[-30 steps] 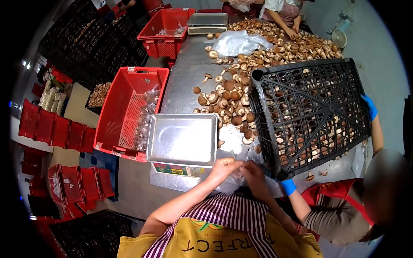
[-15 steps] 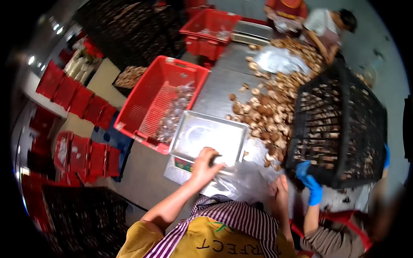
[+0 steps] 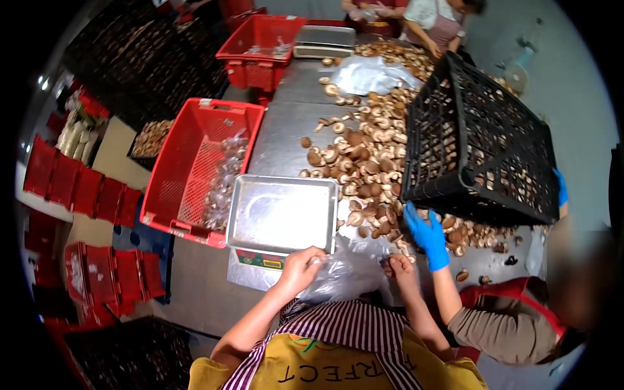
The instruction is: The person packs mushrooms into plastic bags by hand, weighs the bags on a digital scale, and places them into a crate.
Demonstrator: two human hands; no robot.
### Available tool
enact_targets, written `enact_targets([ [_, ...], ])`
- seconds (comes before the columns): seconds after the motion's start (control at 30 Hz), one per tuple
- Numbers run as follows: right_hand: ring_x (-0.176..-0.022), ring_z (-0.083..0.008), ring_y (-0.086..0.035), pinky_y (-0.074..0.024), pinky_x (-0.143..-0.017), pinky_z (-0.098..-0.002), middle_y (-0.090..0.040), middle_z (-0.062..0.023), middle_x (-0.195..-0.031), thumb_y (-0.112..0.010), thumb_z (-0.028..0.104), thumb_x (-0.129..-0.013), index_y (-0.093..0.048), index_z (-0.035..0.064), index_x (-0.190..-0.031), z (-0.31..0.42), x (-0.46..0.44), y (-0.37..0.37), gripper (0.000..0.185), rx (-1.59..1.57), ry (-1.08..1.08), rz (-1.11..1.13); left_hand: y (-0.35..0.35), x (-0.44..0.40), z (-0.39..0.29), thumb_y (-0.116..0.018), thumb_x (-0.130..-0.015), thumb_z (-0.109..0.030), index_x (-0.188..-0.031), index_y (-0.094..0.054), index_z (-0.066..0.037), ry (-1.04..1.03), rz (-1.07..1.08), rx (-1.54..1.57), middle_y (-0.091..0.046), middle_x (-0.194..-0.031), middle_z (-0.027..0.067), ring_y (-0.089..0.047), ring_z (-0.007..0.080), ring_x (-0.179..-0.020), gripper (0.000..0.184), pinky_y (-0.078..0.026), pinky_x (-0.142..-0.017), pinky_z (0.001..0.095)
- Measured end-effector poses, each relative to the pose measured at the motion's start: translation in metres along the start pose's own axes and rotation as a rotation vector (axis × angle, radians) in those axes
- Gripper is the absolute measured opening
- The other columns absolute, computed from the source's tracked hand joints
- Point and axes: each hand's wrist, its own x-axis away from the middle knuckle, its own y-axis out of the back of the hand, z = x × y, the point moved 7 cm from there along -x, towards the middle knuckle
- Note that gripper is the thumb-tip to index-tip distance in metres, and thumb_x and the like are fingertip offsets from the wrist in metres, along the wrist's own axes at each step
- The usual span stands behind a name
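Observation:
A clear plastic bag (image 3: 348,278) is stretched in front of my striped apron. My left hand (image 3: 300,271) pinches its left edge, close to the near rim of the metal tray. My right hand (image 3: 400,269) has its fingers closed on the bag's right side. Just beyond, a shallow metal tray (image 3: 283,216) lies on a weighing scale (image 3: 259,259) with nothing in it. Brown-capped mushrooms (image 3: 364,162) are heaped on the steel table past the bag, the nearest ones close to my right hand.
A red crate (image 3: 188,162) with filled bags (image 3: 225,175) stands left of the scale. At right, a co-worker's blue-gloved hand (image 3: 429,237) is beside a tipped black crate (image 3: 481,143). Two people work at the far end near a white plastic bag (image 3: 372,76) and another red crate (image 3: 260,52).
My left hand has moved off the tray's near edge onto the bag, now spread between both hands. The black crate has tipped further over, and more mushrooms lie beneath it. The view has shifted.

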Motion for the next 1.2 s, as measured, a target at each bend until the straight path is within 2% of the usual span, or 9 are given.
enact_targets([
  [0.2, -0.059, -0.0125, -0.057, -0.0486, -0.050, -0.0261, -0.058, -0.0038, -0.074, -0.064, 0.024, -0.090, -0.052, 0.0089, -0.097, -0.137, 0.015, 0.110, 0.020, -0.119, -0.179, -0.491, 0.010, 0.010, -0.005, -0.066, -0.082, -0.007, -0.083, -0.061, -0.001, 0.009, -0.005, -0.008, -0.059, -0.074, 0.0122, -0.057, 0.0212, -0.065, 0.008, -0.046, -0.062, 0.0304],
  [0.4, -0.051, -0.0129, -0.050, -0.0414, -0.045, -0.0274, -0.052, -0.0027, -0.072, -0.062, 0.019, -0.091, -0.048, 0.0065, -0.105, -0.165, -0.006, 0.125, 0.023, -0.088, -0.058, -0.351, 0.006, 0.008, -0.018, -0.064, -0.084, -0.007, -0.083, -0.061, -0.001, -0.036, -0.051, 0.096, -0.059, -0.078, 0.0088, -0.058, 0.0219, -0.072, 0.007, -0.048, -0.068, 0.0313],
  [0.53, -0.042, -0.0125, -0.041, -0.0350, -0.036, -0.0279, -0.048, -0.0016, -0.059, -0.051, 0.014, -0.094, -0.053, 0.0067, -0.090, -0.081, -0.016, 0.067, 0.009, -0.233, -0.033, -0.317, -0.015, 0.008, 0.000, -0.057, -0.082, -0.005, -0.089, -0.058, -0.003, -0.144, -0.045, 0.326, -0.058, -0.082, 0.0146, -0.059, 0.0281, -0.075, 0.007, -0.046, -0.067, 0.0363],
  [0.57, -0.038, -0.0126, -0.038, -0.0318, -0.033, -0.0269, -0.049, -0.0021, -0.058, -0.051, 0.013, -0.095, -0.054, 0.0070, -0.090, -0.173, -0.068, 0.129, 0.008, -0.172, 0.002, -0.305, -0.017, 0.006, -0.002, -0.058, -0.082, -0.007, -0.088, -0.057, -0.003, -0.153, -0.045, 0.215, -0.057, -0.082, 0.0148, -0.058, 0.0286, -0.074, 0.008, -0.045, -0.066, 0.0370],
  [0.6, -0.037, -0.0124, -0.037, -0.0304, -0.032, -0.0258, -0.047, -0.0021, -0.056, -0.053, 0.016, -0.095, -0.056, 0.0066, -0.095, -0.079, -0.040, 0.062, 0.010, -0.401, 0.184, -0.095, -0.013, 0.003, -0.007, -0.059, -0.081, -0.010, -0.088, -0.056, -0.003, -0.151, -0.027, 0.117, -0.056, -0.083, 0.0150, -0.057, 0.0291, -0.072, 0.010, -0.044, -0.065, 0.0377],
  [0.93, -0.038, -0.0118, -0.038, -0.0273, -0.031, -0.0258, -0.050, -0.0027, -0.059, -0.056, 0.018, -0.095, -0.058, 0.0069, -0.100, -0.094, -0.057, 0.098, 0.013, -0.106, -0.139, -0.545, -0.016, 0.017, -0.007, -0.059, -0.090, -0.016, -0.091, -0.056, -0.005, -0.117, -0.047, 0.214, -0.057, -0.084, 0.0086, -0.058, 0.0215, -0.078, 0.011, -0.046, -0.072, 0.0340],
  [0.97, -0.041, -0.0117, -0.041, -0.0286, -0.032, -0.0252, -0.053, -0.0041, -0.063, -0.058, 0.020, -0.094, -0.058, 0.0069, -0.104, -0.060, -0.042, 0.072, 0.016, -0.143, -0.058, -0.292, -0.021, 0.017, 0.001, -0.059, -0.089, -0.013, -0.091, -0.056, -0.004, -0.161, -0.093, 0.173, -0.058, -0.085, 0.0083, -0.059, 0.0214, -0.078, 0.009, -0.046, -0.071, 0.0330],
  [1.07, -0.053, -0.0149, -0.056, -0.0444, -0.040, -0.0245, -0.061, -0.0065, -0.088, -0.055, 0.017, -0.095, -0.048, 0.0071, -0.118, -0.084, -0.040, 0.094, 0.026, -0.217, -0.112, -0.386, -0.016, 0.020, -0.009, -0.063, -0.084, -0.008, -0.085, -0.056, -0.001, -0.086, -0.115, 0.119, -0.055, -0.078, 0.0100, -0.054, 0.0247, -0.070, 0.009, -0.046, -0.065, 0.0335],
  [1.2, -0.061, -0.0148, -0.057, -0.0478, -0.044, -0.0265, -0.055, -0.0061, -0.086, -0.059, 0.013, -0.092, -0.041, 0.0068, -0.126, -0.109, -0.035, 0.114, 0.040, -0.181, -0.120, -0.540, -0.010, 0.021, -0.021, -0.065, -0.083, -0.003, -0.084, -0.059, 0.001, 0.004, -0.066, 0.193, -0.060, -0.078, 0.0088, -0.057, 0.0155, -0.070, 0.008, -0.046, -0.065, 0.0283],
])
